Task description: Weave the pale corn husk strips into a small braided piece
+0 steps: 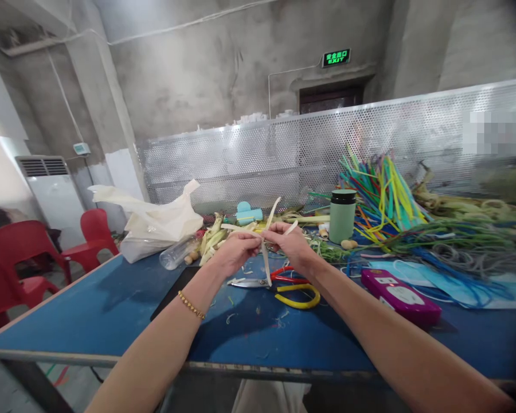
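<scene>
Both my hands are raised above the blue table (112, 310) and meet at its middle. My left hand (234, 252) and my right hand (290, 244) are each closed in a pinch on pale cream strips (266, 255). Some strip ends stick up and out, and one hangs down between the hands. A gold bead bracelet (191, 305) sits on my left wrist. Below the hands lie scissors with red and yellow handles (284, 284).
A green flask (342, 215) stands behind the hands. Colourful plastic strips (382, 195) and cords pile at the right. A pink device (399, 296) lies right. A cream bag (159, 221) and clear bottle (178, 252) lie left. Red chairs (21, 252) stand beyond the table's left edge.
</scene>
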Tool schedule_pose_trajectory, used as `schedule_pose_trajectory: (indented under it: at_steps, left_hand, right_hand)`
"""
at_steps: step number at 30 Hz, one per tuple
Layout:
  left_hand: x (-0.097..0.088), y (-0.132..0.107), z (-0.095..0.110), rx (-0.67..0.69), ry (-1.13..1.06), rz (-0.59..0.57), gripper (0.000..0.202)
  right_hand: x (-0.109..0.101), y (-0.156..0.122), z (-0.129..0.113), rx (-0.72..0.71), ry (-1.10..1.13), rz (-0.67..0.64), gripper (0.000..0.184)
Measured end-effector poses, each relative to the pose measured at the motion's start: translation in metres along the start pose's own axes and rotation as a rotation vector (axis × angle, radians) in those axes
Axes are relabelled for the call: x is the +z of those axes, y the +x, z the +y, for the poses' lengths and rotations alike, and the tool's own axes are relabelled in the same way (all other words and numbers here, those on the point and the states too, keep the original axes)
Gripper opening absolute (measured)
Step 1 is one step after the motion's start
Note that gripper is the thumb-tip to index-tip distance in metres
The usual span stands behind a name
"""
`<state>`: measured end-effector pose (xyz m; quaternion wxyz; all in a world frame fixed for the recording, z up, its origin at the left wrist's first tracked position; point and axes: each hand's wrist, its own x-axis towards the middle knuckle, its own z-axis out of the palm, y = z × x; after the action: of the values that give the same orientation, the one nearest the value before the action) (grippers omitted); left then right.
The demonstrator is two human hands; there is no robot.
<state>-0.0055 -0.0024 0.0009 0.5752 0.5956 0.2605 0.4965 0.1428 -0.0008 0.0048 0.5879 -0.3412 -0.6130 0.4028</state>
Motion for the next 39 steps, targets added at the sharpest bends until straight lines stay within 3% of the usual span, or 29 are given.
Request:
schedule_pose_trajectory:
  at_steps: [7, 13, 24, 28, 32, 34, 36, 37, 39]
  left_hand:
    - [-0.001, 0.002, -0.007, 0.072, 0.082, 0.044, 0.026]
    - [0.001, 0.002, -0.006, 0.067, 0.09, 0.097, 0.018]
    - [-0.002, 0.003, -0.007, 0.081, 0.158, 0.085, 0.016]
    - [-0.004, 0.004, -0.008, 0.055, 0.144, 0.068, 0.02]
    - [-0.009, 0.006, -0.008, 0.011, 0.149, 0.104, 0.019]
    - [-0.009, 0.005, -0.007, 0.022, 0.203, 0.15, 0.017]
    - [-0.007, 0.003, -0.007, 0.015, 0.295, 0.151, 0.014]
    - [-0.005, 0.002, -0.007, 0.001, 0.349, 0.126, 0.012]
    - [0.0, 0.0, -0.009, -0.009, 0.443, 0.089, 0.009]
  right_hand:
    - [0.002, 0.001, 0.003, 0.083, 0.108, -0.005, 0.027]
    - [0.006, 0.001, 0.005, 0.051, 0.032, 0.06, 0.025]
    - [0.011, 0.001, 0.008, 0.02, -0.019, 0.113, 0.021]
    - [0.007, 0.002, 0.009, 0.051, -0.052, 0.051, 0.024]
    - [-0.009, 0.01, 0.01, 0.112, -0.231, 0.049, 0.025]
    - [-0.019, 0.014, 0.007, -0.021, -0.443, 0.181, 0.026]
    - [-0.026, 0.016, 0.001, -0.321, -0.622, 0.395, 0.022]
    - [-0.026, 0.015, -0.003, -0.452, -0.684, 0.415, 0.024]
    - [-0.023, 0.011, -0.01, -0.56, -0.734, 0.245, 0.021]
